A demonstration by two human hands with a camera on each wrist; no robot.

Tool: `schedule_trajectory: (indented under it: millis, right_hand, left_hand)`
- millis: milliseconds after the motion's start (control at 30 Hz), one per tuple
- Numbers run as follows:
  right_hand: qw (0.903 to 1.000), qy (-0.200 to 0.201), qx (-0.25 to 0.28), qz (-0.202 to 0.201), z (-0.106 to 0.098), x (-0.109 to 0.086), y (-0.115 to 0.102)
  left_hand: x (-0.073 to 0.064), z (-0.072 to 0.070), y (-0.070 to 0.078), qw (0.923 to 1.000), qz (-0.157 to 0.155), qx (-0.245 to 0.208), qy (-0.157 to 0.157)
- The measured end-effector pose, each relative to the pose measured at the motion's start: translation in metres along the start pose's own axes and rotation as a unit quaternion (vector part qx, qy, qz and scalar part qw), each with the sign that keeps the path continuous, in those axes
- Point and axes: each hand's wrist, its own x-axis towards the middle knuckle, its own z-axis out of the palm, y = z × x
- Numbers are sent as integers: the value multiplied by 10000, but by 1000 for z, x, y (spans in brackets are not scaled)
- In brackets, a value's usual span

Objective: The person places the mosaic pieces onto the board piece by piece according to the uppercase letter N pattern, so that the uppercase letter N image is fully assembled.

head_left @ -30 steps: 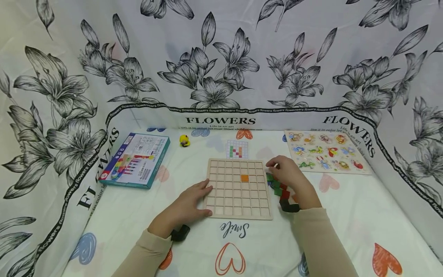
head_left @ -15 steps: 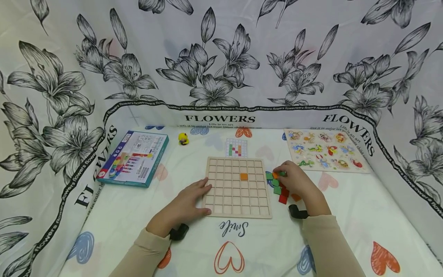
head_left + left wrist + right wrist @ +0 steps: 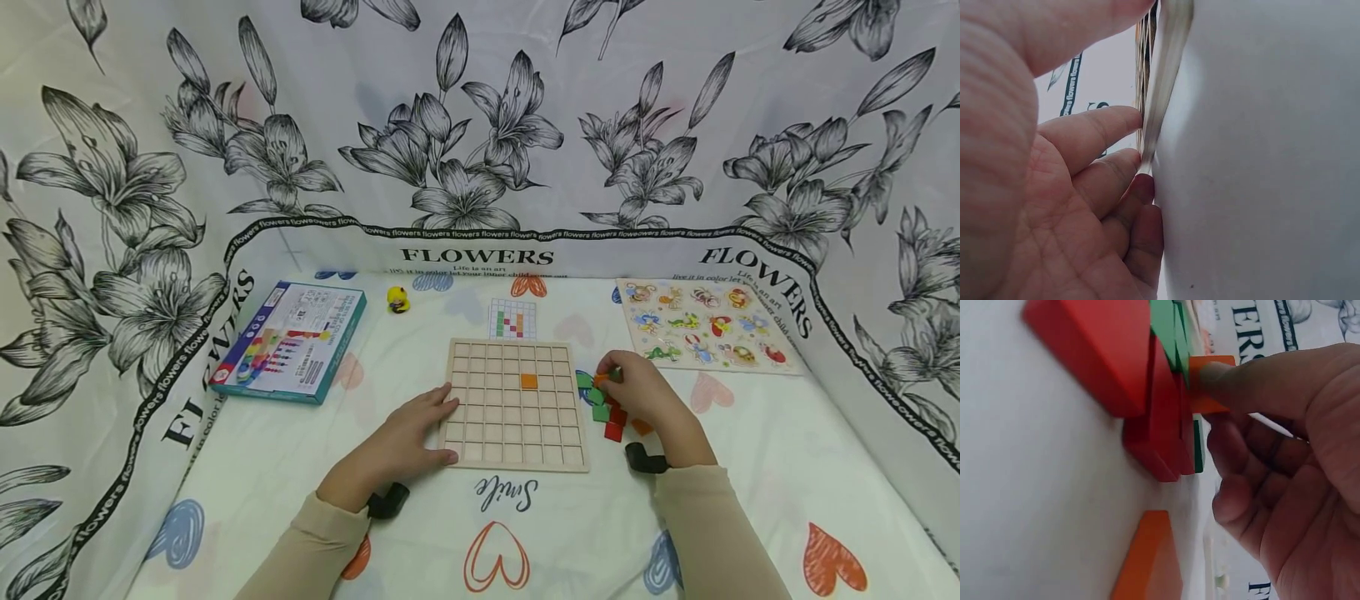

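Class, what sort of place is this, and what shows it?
Probably a play area, judging by the wooden grid board, the coloured blocks and the cartoon picture board.

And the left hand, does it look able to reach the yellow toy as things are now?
Probably yes: between the left hand and the yellow toy I see only cloth, and the box lies off to the side. It would first leave the board.

Tiles [image 3: 601, 412] beside board [image 3: 513, 414] (right), card [image 3: 513, 319] behind

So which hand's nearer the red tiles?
Right: right hand just beyond the red tiles, pinching an orange tile; left hand across the wooden grid board, at its left edge.
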Motion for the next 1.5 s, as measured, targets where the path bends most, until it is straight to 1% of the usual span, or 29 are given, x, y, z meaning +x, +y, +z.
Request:
schedule_trajectory:
  millis: [67,133,200,267,333,433,500,633,767,1033,1167,1367,1500]
  right_hand:
    - [9999,38,161,44,0,-2,-2]
    - [9993,150,329,-15,1,-4,-8]
    - [9981,274,530,-151,3,-7,-19]
    - [9961,312,725,-387,8,-8,-35]
    - [9936,259,894,-638,15,-9,-51]
    - [9907,44,1002,-915,27,-8,-70]
    - [9905,-67,1006,-932,35,-6,-77]
    - [9928,-196,798,-870,50,0,-79]
    - [9941,-213,703,-794,56,2,-79]
    - [9959,-242,564,-665,56,-3,-84]
    - [9963,-287,512,-625,55,-4,-84]
    - [9971,-265,403,-596,55,-5,-84]
    - [9971,-208,208,-696,55,-7,-84]
  left_hand:
    - [0,0,1,10000,-15,5,-31]
    - [0,1,2,10000,-41,15,-45]
    - [0,1,5,9999,-88,70,-77]
    - [1,0,8,9996,-150,227,-108]
    - [2,-1,12,9987,-204,437,-152]
    - [2,-2,22,9968,-229,727,-249]
    - [1,-4,29,9962,-217,793,-302]
    - [-2,-7,38,9959,-284,799,-322]
    - [-3,-6,39,9958,-329,820,-243]
    - [-3,-2,39,9961,-355,793,-146]
    - [-3,-2,41,9951,-393,886,-215]
    - [0,-3,44,9934,-310,1066,-300]
    - [0,-3,45,9930,-321,1090,-334]
